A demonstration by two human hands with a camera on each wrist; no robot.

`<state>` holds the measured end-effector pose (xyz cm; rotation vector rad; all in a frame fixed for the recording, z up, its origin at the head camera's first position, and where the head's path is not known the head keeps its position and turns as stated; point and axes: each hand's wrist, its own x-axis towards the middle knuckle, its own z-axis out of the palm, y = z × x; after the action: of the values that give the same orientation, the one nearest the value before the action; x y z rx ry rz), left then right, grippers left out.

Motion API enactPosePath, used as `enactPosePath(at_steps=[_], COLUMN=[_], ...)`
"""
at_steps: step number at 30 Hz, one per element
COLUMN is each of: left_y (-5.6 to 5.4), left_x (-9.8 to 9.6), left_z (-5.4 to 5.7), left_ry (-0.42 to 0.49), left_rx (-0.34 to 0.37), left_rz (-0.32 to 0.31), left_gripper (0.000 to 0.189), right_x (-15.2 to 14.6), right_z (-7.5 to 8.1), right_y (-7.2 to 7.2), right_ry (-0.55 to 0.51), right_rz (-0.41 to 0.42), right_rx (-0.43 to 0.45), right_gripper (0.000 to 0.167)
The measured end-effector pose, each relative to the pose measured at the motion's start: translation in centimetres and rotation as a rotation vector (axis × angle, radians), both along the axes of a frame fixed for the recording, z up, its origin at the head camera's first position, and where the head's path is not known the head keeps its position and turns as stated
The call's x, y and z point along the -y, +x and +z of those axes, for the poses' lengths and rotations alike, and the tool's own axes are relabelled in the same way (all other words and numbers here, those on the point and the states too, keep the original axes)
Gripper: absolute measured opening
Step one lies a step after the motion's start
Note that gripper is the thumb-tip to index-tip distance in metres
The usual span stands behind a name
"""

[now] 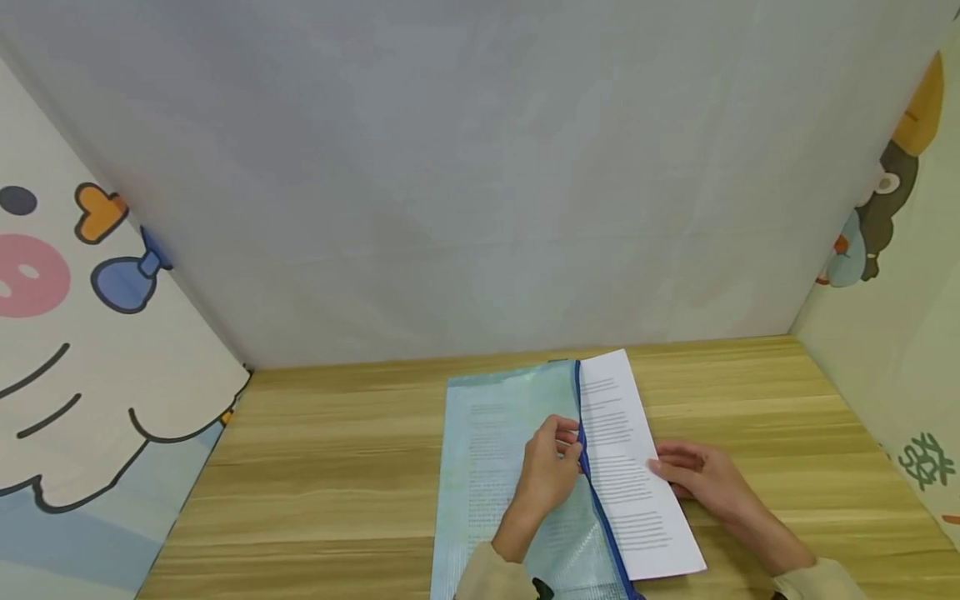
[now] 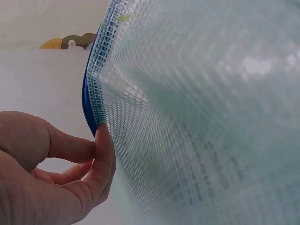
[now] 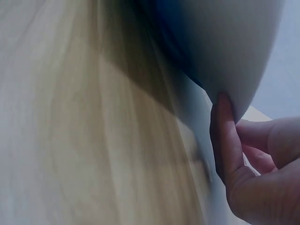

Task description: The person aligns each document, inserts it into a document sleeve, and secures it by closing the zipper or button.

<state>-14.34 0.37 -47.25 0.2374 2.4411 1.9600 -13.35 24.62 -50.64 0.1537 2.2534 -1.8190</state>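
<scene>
A pale blue-green mesh zipper pouch lies toward the front of the table, its blue zipper edge facing right. Printed white paper sticks out of that side, and more lines of print show through the mesh. My left hand pinches the zipper edge about midway along; in the left wrist view the thumb and fingers hold the mesh rim lifted. With my right hand I grip the paper's outer right edge. The right wrist view has the sheet bowed between thumb and fingers.
The wooden table runs back to a plain grey-white wall. Side panels with cartoon prints stand at the left and right. Bare wood surrounds the pouch on both sides.
</scene>
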Motion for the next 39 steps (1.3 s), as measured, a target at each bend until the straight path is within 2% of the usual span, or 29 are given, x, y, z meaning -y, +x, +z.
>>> enactPosePath(at_steps=[8, 14, 24, 33, 39], left_y=[0.1, 0.1, 0.1, 0.0, 0.0], left_x=[0.0, 0.0, -0.1, -0.2, -0.1], left_z=[0.0, 0.1, 0.1, 0.1, 0.1], left_ry=[-0.004, -0.017, -0.034, -0.034, -0.066], left_rx=[0.003, 0.010, -0.008, -0.004, -0.004], left_rz=[-0.010, -0.017, -0.007, -0.007, -0.011], left_gripper=[0.019, 0.019, 0.020, 0.020, 0.020], right_x=[1.5, 2.6, 4.0, 5.0, 5.4], right_z=[-0.4, -0.3, 0.1, 0.1, -0.1], right_y=[-0.3, -0.4, -0.5, -0.7, -1.0], right_ry=[-0.074, -0.106, -0.094, -0.130, -0.145], right_rz=[0.025, 0.003, -0.012, 0.010, 0.044], right_rx=[0.005, 0.017, 0.026, 0.024, 0.014], right_gripper=[0.049, 0.050, 0.050, 0.048, 0.045])
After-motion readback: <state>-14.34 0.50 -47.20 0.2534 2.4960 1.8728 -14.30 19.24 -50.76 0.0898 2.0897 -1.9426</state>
